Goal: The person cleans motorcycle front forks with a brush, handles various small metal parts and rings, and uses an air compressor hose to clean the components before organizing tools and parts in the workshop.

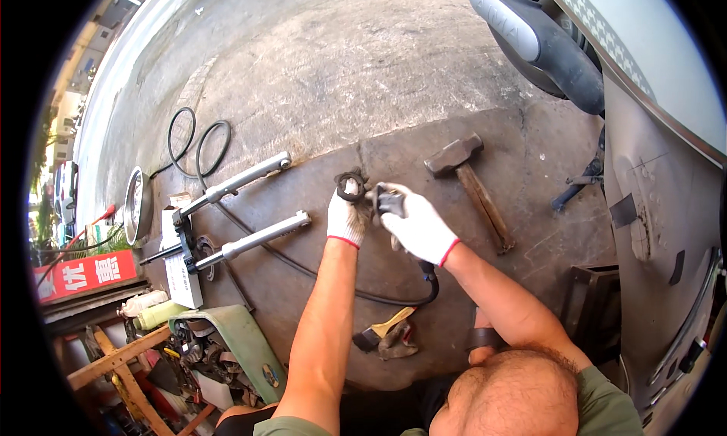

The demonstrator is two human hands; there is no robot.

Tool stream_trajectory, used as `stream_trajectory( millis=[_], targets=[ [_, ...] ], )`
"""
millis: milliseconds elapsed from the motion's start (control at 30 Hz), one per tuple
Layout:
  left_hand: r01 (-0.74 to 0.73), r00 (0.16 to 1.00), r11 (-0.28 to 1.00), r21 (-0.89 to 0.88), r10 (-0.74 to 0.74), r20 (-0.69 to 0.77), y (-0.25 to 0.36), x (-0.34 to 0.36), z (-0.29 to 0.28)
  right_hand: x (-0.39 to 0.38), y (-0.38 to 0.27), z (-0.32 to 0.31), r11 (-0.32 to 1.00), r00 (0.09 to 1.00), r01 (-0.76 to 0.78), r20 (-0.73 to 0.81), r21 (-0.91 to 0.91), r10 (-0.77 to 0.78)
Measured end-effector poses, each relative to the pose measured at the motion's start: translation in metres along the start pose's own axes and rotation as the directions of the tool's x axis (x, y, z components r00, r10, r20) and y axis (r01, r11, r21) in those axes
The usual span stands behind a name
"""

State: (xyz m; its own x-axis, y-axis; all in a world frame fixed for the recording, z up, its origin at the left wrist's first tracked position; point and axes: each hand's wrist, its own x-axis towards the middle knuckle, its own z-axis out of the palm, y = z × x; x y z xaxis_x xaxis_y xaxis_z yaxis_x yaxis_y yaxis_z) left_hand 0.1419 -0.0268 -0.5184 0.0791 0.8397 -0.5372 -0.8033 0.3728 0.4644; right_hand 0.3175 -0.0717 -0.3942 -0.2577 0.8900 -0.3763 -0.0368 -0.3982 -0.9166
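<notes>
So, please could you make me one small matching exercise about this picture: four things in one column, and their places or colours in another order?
Column one:
1. Hammer
2. Brush
3. Dark ring
4. Fork tubes

Column two:
A. Held in the gloved left hand
B. Silver, lying left of the left hand
C. On the ground, to the right of the right hand
D. Yellow handle, on the ground between the forearms

Right pairs: 1-C, 2-D, 3-A, 4-B.
</notes>
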Motion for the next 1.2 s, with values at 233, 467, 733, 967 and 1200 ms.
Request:
stream_trajectory(
  millis=[233, 467, 733, 967, 1200],
  targets=[
    [-0.031, 0.999, 0.999, 0.038, 0.032, -0.028, -0.001, 0.008, -0.009, 0.008, 0.008, 0.002, 0.931, 0.983, 0.062, -0.139, -0.359, -0.119],
    [-0.038, 0.999, 0.999, 0.008, 0.038, -0.033, -0.003, 0.002, -0.002, 0.029, 0.025, -0.007, 0.918, 0.982, 0.185, 0.099, -0.351, -0.16],
    [0.027, 0.995, 0.996, 0.086, -0.035, 0.093, 0.002, 0.001, -0.008, 0.036, 0.021, 0.002, 0.88, 0.926, 0.375, 0.158, -0.292, -0.342],
    [-0.019, 0.992, 0.995, 0.099, 0.031, -0.125, -0.001, 0.0, -0.001, 0.038, 0.015, 0.007, 0.946, 0.965, 0.248, 0.142, -0.208, -0.222],
    [-0.287, 0.922, 0.725, 0.626, 0.387, -0.026, 0.0, -0.013, 0.015, 0.022, 0.03, -0.009, 0.971, 0.986, 0.049, -0.143, -0.235, -0.085]
  ],
)
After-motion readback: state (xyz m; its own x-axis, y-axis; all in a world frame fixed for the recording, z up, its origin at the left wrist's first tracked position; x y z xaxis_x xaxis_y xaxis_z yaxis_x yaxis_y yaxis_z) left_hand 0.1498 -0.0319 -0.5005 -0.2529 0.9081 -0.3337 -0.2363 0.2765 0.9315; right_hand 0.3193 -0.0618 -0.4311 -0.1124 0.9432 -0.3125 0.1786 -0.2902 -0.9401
